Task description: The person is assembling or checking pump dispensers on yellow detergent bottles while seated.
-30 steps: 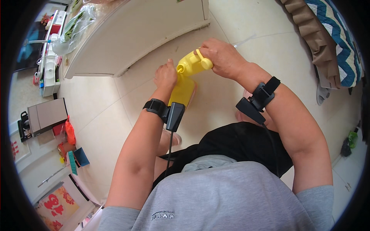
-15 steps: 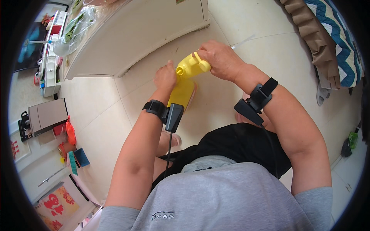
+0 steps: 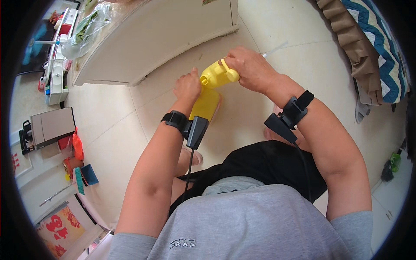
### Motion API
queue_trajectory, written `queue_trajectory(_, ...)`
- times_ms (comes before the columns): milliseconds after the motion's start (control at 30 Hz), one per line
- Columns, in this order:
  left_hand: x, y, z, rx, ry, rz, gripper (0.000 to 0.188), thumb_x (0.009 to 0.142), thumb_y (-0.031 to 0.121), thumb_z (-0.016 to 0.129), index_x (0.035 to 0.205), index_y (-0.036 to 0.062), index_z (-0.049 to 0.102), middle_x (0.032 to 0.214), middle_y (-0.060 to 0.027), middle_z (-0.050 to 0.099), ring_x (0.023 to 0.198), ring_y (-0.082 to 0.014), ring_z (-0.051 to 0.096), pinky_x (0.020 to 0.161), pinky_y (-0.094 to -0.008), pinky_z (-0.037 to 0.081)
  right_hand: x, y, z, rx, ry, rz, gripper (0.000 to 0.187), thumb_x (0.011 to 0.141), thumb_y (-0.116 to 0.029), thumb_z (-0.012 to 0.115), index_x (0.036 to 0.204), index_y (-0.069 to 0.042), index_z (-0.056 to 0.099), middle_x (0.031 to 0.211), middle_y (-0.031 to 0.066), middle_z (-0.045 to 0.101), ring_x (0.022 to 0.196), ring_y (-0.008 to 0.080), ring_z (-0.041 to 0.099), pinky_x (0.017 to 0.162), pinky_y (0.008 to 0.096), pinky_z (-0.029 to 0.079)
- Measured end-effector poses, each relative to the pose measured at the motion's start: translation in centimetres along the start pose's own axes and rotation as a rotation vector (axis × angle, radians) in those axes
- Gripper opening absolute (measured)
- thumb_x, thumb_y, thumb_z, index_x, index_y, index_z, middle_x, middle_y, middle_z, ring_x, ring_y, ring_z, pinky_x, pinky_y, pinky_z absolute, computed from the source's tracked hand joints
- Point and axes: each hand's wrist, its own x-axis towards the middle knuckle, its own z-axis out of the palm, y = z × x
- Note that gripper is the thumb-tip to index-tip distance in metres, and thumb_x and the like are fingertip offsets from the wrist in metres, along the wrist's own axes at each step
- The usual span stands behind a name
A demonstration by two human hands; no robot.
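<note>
My right hand [image 3: 248,69] is closed around the far end of a yellow plastic bottle [image 3: 215,75], which is tipped with its round opening toward my left hand. A round yellow cap-like piece [image 3: 233,76] sticks out by my right fingers. Just below it is a larger yellow container [image 3: 204,105], perhaps a jug; its top is partly covered by the bottle. My left hand [image 3: 189,86] is closed at its upper left side, thumb pointing up, other fingers mostly hidden. I cannot tell whether the two yellow pieces touch.
A white curved cabinet [image 3: 160,41] stands ahead, with a plastic bag of greens [image 3: 89,30] on top. A bed with brown frill [image 3: 353,47] is at right. At left are a grey box-like unit [image 3: 54,127] and a dustpan [image 3: 89,174]. A thin whitish strip [image 3: 276,49] shows beyond my right hand.
Both hands and the yellow pieces stay in nearly the same pose. The whole view has shifted very slightly.
</note>
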Motion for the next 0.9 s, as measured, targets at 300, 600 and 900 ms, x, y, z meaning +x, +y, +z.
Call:
queue_trajectory(300, -0.3, 0.4, 0.4, 0.056, 0.129, -0.06, 0.054, 0.095, 0.043, 0.027, 0.107, 0.0053, 0.064, 0.121, -0.0154, 0.057, 0.118, -0.0337, 0.047, 0.095, -0.0587, 0.033, 0.2, 0.0, 0.3, 0.0, -0.024, -0.058, 0.025, 0.069, 0.003, 0.06, 0.092, -0.006, 0.06, 0.092, 0.0084, 0.059, 0.09, 0.0292, 0.056, 0.076, 0.039, 0.048)
queue_trajectory(600, -0.8, 1.1, -0.6, -0.016, 0.078, -0.034, 0.052, 0.095, 0.04, 0.027, 0.106, 0.0066, 0.065, 0.118, -0.0147, 0.058, 0.115, -0.034, 0.048, 0.094, -0.0588, 0.034, 0.1, 0.2, 0.4, 0.037, 0.098, -0.066, 0.016, 0.069, -0.003, 0.063, 0.084, -0.008, 0.062, 0.084, 0.0081, 0.059, 0.087, 0.0285, 0.057, 0.069, 0.0402, 0.05)
queue_trajectory(900, -1.3, 2.5, -1.1, 0.053, 0.051, -0.088, 0.053, 0.096, 0.04, 0.026, 0.109, 0.0048, 0.063, 0.12, -0.0147, 0.057, 0.115, -0.0356, 0.047, 0.092, -0.0607, 0.034, 0.0, 0.2, 0.3, 0.024, 0.005, 0.005, 0.026, 0.069, 0.003, 0.061, 0.094, -0.005, 0.06, 0.089, 0.0083, 0.059, 0.087, 0.0292, 0.057, 0.074, 0.0388, 0.049)
